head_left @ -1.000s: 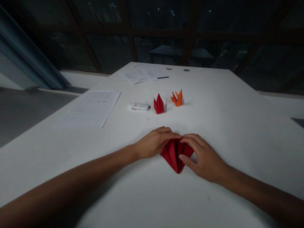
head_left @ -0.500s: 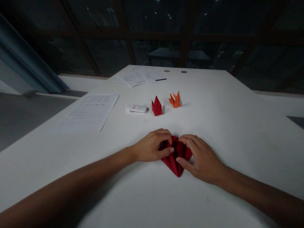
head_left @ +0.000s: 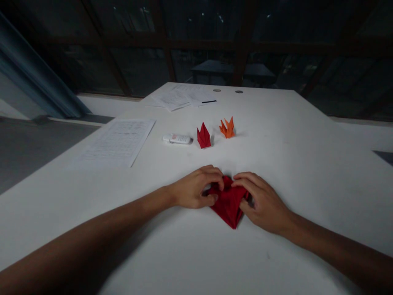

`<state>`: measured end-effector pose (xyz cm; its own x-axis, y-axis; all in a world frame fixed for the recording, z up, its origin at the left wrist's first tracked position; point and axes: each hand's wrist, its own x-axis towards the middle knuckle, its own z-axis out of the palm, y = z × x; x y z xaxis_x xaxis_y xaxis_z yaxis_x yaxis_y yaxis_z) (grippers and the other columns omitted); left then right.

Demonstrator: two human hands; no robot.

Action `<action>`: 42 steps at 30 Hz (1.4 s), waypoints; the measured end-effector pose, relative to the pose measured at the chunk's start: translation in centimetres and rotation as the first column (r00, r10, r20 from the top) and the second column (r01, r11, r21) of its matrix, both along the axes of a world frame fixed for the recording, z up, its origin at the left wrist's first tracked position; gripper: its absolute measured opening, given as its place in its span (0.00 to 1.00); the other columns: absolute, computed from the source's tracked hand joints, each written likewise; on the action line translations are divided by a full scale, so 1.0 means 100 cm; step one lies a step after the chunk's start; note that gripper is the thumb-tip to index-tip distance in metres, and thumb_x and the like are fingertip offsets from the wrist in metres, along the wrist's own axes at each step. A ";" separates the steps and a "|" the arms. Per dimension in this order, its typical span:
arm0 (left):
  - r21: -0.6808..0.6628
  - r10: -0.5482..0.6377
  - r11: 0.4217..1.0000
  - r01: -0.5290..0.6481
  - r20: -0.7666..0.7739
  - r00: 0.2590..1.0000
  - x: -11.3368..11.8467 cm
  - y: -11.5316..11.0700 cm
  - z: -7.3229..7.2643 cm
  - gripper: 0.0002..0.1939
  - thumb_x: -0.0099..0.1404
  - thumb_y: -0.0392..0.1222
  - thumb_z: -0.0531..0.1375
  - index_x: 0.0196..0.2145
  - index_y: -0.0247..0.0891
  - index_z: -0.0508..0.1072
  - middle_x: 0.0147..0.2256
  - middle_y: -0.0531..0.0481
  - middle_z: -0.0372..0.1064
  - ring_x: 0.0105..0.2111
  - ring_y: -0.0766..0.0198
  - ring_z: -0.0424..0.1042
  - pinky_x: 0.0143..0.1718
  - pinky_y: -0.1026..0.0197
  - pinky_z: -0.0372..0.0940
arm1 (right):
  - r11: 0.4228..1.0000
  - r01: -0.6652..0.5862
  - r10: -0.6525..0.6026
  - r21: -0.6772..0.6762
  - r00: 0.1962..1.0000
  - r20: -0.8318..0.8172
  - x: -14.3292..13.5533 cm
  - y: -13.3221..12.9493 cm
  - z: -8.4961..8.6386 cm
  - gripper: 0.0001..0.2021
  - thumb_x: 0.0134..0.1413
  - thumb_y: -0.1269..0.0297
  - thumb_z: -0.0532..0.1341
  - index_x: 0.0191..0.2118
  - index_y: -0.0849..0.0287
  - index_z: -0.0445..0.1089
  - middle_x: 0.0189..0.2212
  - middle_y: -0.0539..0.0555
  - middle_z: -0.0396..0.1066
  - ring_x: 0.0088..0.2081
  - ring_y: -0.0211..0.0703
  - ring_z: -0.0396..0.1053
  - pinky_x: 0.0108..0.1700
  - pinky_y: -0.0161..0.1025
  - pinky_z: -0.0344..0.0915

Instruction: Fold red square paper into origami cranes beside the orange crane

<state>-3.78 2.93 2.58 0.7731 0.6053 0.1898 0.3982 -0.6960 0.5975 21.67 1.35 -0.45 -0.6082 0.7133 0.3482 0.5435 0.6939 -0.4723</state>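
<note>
A dark red folded piece (head_left: 229,207) lies on the white table (head_left: 294,172), its pointed corner toward me. My left hand (head_left: 198,188) grips its left side between thumb and curled fingers. On the right side, my right hand (head_left: 260,200) holds the edge, with the thumb at the fold and the fingers over the top. Beyond my hands stand a small red folded figure (head_left: 204,136) and an orange folded figure (head_left: 227,128), both with upright points.
A white pen-like tube (head_left: 177,139) lies left of the red figure. Printed sheets (head_left: 115,143) rest at the left, with more papers (head_left: 175,98) and a dark strip (head_left: 209,101) farther back. Two round discs are near the far edge. A blue curtain (head_left: 33,69) hangs at the left.
The pleated opening in the red piece now shows as a broader, flatter face. My right thumb has moved right with the edge, and my left thumb has drawn slightly left.
</note>
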 end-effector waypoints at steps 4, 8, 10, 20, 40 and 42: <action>-0.005 -0.006 1.000 0.006 -0.007 1.000 0.000 -0.001 0.001 0.13 0.64 0.48 0.65 0.41 0.38 0.73 0.42 0.44 0.70 0.42 0.55 0.68 0.49 0.53 0.64 | 0.998 0.048 -0.050 -0.043 0.997 -0.050 0.000 0.001 -0.002 0.07 0.60 0.72 0.60 0.41 0.53 0.72 0.52 0.57 0.70 0.53 0.51 0.70 0.58 0.53 0.67; -0.028 0.012 1.000 -0.011 0.034 0.999 0.000 -0.001 0.000 0.17 0.63 0.54 0.66 0.40 0.38 0.73 0.43 0.43 0.70 0.44 0.55 0.69 0.49 0.53 0.64 | 0.996 0.071 -0.078 -0.057 0.987 -0.139 0.001 0.004 -0.001 0.06 0.64 0.71 0.57 0.41 0.53 0.70 0.48 0.56 0.71 0.51 0.49 0.70 0.54 0.49 0.69; -0.043 0.016 0.999 -0.013 0.061 0.998 0.000 0.000 0.000 0.17 0.64 0.55 0.65 0.39 0.38 0.73 0.42 0.43 0.70 0.43 0.56 0.69 0.48 0.54 0.65 | 0.994 0.083 -0.094 -0.065 0.979 -0.180 0.001 0.005 0.000 0.06 0.65 0.71 0.57 0.41 0.54 0.69 0.45 0.56 0.71 0.48 0.48 0.71 0.52 0.47 0.69; -0.060 0.241 0.969 -0.241 -0.017 0.970 0.013 -0.005 -0.004 0.19 0.64 0.56 0.66 0.40 0.38 0.73 0.39 0.47 0.73 0.38 0.57 0.71 0.42 0.56 0.65 | 0.974 0.169 -0.198 -0.152 0.959 -0.205 0.000 0.006 0.002 0.05 0.68 0.66 0.55 0.40 0.54 0.67 0.36 0.53 0.72 0.39 0.46 0.70 0.42 0.44 0.68; -0.406 0.577 0.774 -0.487 0.133 0.806 0.024 -0.006 -0.010 0.12 0.71 0.47 0.55 0.37 0.36 0.73 0.33 0.49 0.74 0.31 0.61 0.71 0.33 0.61 0.66 | 0.981 0.159 -0.151 0.108 0.986 -0.075 -0.002 -0.002 0.003 0.10 0.60 0.65 0.63 0.47 0.53 0.68 0.43 0.54 0.76 0.48 0.54 0.69 0.53 0.57 0.59; -0.406 0.589 0.768 -0.495 0.143 0.796 0.024 -0.006 -0.009 0.13 0.71 0.47 0.55 0.35 0.36 0.73 0.32 0.49 0.74 0.31 0.61 0.70 0.33 0.61 0.66 | 0.986 0.100 -0.094 0.132 0.994 -0.052 -0.002 -0.004 0.005 0.11 0.61 0.64 0.63 0.49 0.53 0.69 0.43 0.55 0.75 0.49 0.54 0.68 0.55 0.56 0.58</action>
